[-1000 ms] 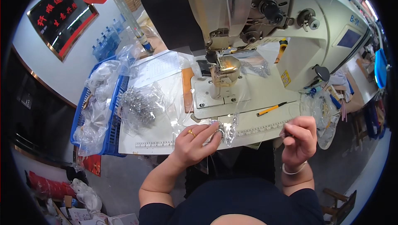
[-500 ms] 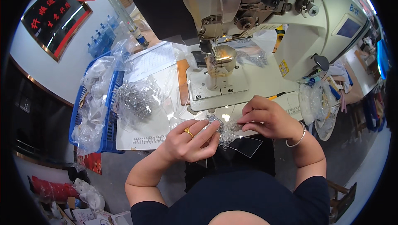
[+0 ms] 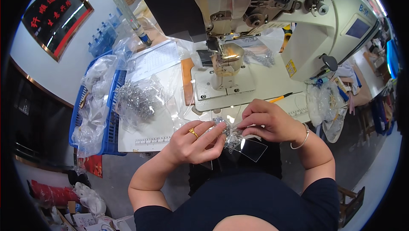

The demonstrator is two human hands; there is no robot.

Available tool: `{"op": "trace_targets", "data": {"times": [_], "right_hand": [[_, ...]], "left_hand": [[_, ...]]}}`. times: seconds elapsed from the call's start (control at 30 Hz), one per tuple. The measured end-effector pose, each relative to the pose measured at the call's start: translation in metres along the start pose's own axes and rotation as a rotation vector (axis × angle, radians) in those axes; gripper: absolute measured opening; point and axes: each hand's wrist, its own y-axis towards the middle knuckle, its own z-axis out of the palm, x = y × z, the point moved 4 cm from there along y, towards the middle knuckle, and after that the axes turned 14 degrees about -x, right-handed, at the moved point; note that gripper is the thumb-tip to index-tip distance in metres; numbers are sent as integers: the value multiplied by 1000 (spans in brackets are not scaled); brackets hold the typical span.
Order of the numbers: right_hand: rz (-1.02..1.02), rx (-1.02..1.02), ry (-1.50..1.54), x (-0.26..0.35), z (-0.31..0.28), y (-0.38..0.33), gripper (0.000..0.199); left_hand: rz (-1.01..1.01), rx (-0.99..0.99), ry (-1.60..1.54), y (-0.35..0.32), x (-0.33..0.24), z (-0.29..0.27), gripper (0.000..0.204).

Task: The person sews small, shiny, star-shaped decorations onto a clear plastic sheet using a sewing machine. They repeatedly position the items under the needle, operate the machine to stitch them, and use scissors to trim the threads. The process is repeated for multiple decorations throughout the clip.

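Note:
At the table's front edge, my left hand (image 3: 197, 142) has its fingers closed round a bunch of silvery, sparkling beaded trim (image 3: 231, 140). Thumb and fingers of my right hand (image 3: 267, 121) pinch at the right side of the same bunch, close to the left fingertips. What exactly lies between the right fingertips is too small to make out. Below the trim, a clear rectangular sheet (image 3: 254, 150) juts out over my dark lap. Beyond my hands stands a sewing machine (image 3: 294, 22), its post bed (image 3: 228, 67) rising from a pale plate.
To the left, a heap of silvery trim in clear plastic (image 3: 140, 99) lies beside a blue basket (image 3: 111, 122) of plastic bags. A written sheet (image 3: 155, 60) lies behind. A yellow-and-black pen-like tool (image 3: 281, 97) rests right of the machine plate, with bagged material (image 3: 326, 103) farther right.
My right hand has shifted slightly left, nearer the left fingertips, still pinching. The left hand stays nearly in place on the trim.

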Motion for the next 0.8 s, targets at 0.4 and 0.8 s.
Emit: {"op": "trace_targets", "data": {"times": [0.4, 0.8], "right_hand": [[-15, 20, -38, 3, -4, 1, 14], [-25, 47, 15, 1, -1, 5, 13]], "left_hand": [[16, 28, 1, -4, -1, 2, 19], [-7, 30, -18, -6, 0, 2, 19]]}}
